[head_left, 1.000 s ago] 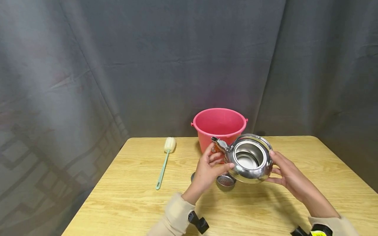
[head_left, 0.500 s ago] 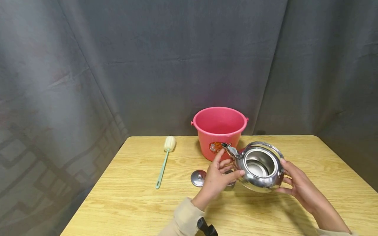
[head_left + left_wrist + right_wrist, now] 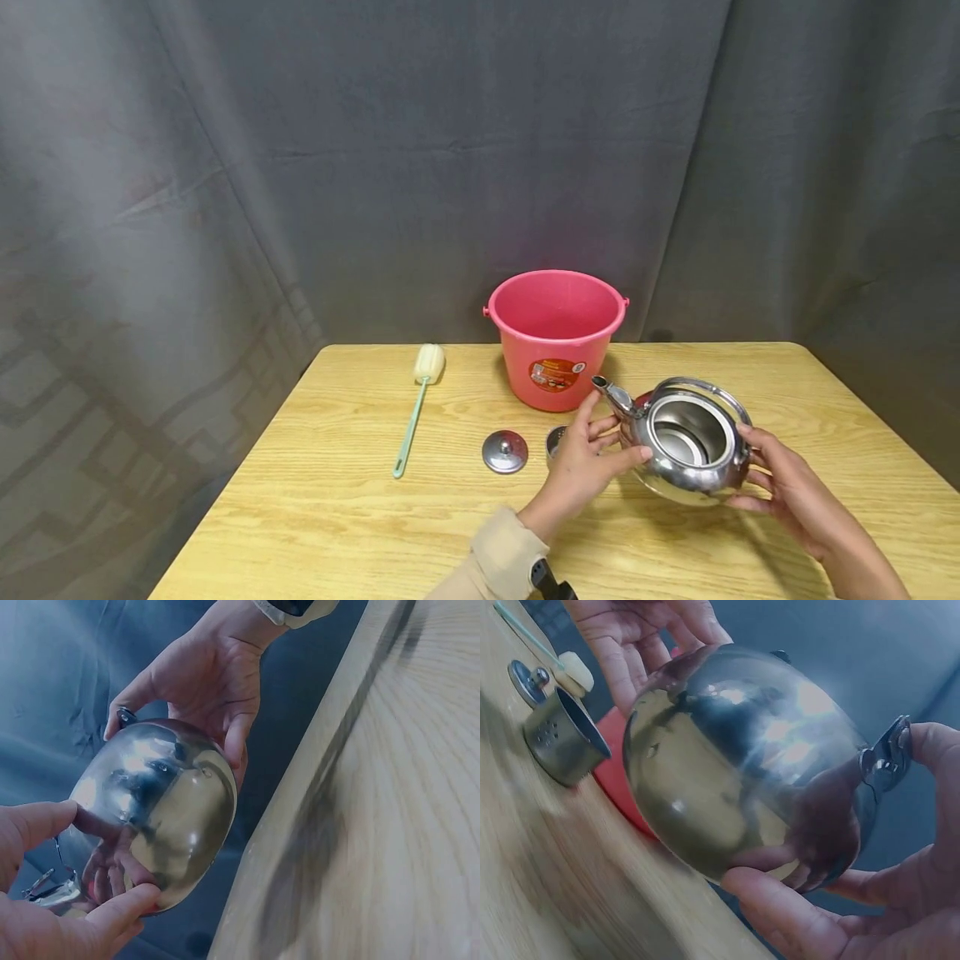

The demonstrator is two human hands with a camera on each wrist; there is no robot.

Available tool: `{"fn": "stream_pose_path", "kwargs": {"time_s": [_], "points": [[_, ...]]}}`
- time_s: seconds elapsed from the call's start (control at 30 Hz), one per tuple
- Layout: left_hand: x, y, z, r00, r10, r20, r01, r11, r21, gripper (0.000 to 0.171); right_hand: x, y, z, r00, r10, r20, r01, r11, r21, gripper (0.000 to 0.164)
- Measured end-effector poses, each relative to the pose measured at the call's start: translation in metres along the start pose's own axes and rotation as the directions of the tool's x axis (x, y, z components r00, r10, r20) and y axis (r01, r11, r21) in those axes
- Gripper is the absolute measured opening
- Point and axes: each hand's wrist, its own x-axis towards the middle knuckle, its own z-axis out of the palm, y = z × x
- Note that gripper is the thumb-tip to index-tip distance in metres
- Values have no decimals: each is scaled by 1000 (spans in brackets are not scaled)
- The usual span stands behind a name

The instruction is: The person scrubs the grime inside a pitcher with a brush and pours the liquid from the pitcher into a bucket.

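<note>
A shiny metal teapot (image 3: pixel 660 483) without its lid is held above the table, its open mouth tilted toward the head camera. My left hand (image 3: pixel 581 475) grips it on the spout side, thumb on the body and fingers behind the spout. On the opposite side my right hand (image 3: pixel 798 492) holds the body near the base of the arched handle (image 3: pixel 712 387). The round metal lid (image 3: pixel 505 452) lies knob up on the table. Beside it stands a perforated metal infuser cup (image 3: pixel 562 742), mostly hidden behind my left hand in the head view.
A pink bucket (image 3: pixel 555 367) with an orange label stands at the back of the wooden table (image 3: pixel 337 517). To its left lies a sponge brush (image 3: pixel 420 400) with a pale green handle. A grey curtain (image 3: pixel 465 167) hangs behind the table.
Both hands have moved right and toward the near edge with the teapot between them. The lid, the infuser cup and the bucket's label have come into fuller view.
</note>
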Motion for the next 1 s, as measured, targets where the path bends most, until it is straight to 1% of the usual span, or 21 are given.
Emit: {"fn": "stream_pose_path", "kwargs": {"time_s": [0.1, 0.17, 0.23, 0.37, 0.47, 0.53, 0.6, 0.77, 0.9, 1.0], "points": [[1, -3, 6, 1000, -24, -12, 23, 999, -26, 88, 0, 3, -6, 999, 29, 16, -28, 1000, -10, 22], [2, -5, 10, 999, -37, -17, 36, 999, -37, 88, 1, 5, -10, 999, 47, 25, -46, 999, -19, 23], [4, -8, 15, 999, -49, -23, 49, 998, -34, 88, 1, 6, -14, 997, 66, 29, -65, 997, -40, 31], [6, -11, 22, 998, -60, -17, 60, 998, -31, 89, 1, 10, -19, 993, 113, 41, -109, 990, -87, 54], [7, -14, 27, 998, -68, -13, 67, 997, -29, 89, 1, 13, -23, 990, 132, 45, -127, 988, -87, 48], [7, -15, 29, 997, -76, -17, 76, 997, -17, 89, 1, 16, -25, 990, 131, 44, -128, 989, -79, 39], [8, -17, 30, 997, -78, -15, 78, 997, -22, 89, 1, 18, -27, 991, 128, 47, -124, 989, -78, 36], [9, -19, 33, 996, -87, -9, 87, 996, -17, 89, 1, 20, -31, 988, 138, 69, -130, 986, -106, 58], [10, -20, 35, 995, -96, -7, 96, 995, -11, 89, 2, 21, -34, 986, 143, 85, -132, 983, -125, 63], [10, -21, 36, 994, -106, -11, 106, 994, -11, 89, 2, 23, -37, 985, 140, 106, -125, 983, -132, 63]]}}
